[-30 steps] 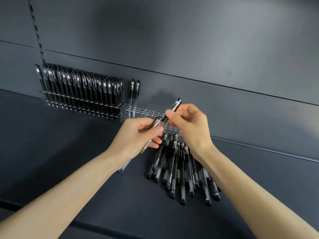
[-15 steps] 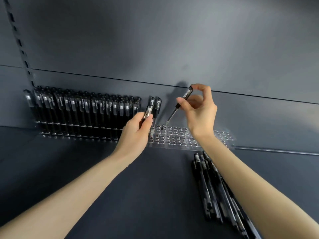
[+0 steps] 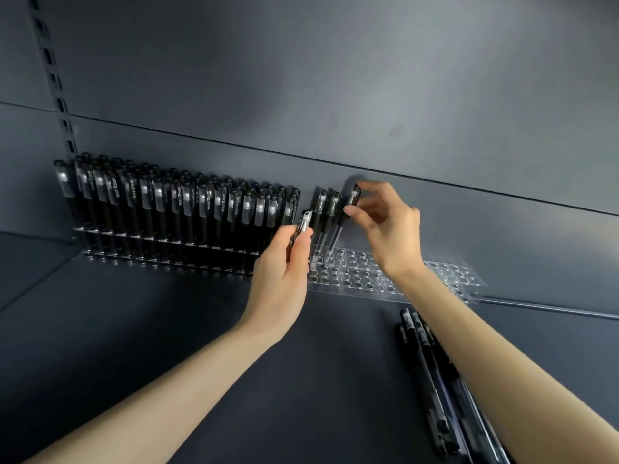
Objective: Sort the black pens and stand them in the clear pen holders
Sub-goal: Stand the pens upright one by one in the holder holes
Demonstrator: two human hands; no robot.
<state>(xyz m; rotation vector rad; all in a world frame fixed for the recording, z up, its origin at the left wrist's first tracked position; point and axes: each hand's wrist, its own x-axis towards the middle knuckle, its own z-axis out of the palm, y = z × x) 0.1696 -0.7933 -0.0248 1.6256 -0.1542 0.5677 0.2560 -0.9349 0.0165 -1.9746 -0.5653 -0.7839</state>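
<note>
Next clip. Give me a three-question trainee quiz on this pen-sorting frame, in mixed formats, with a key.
1. True or false: the left hand and the right hand each hold a pen.
2. Where do the loose pens lie? A) left of the left arm B) beside the right forearm C) in the left hand
3. How many unheld pens stand in the mostly empty holder?
Key: 1 true; 2 B; 3 two.

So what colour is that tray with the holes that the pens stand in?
It has no colour: the pen holder is clear and see-through, which shows best in the head view.
</note>
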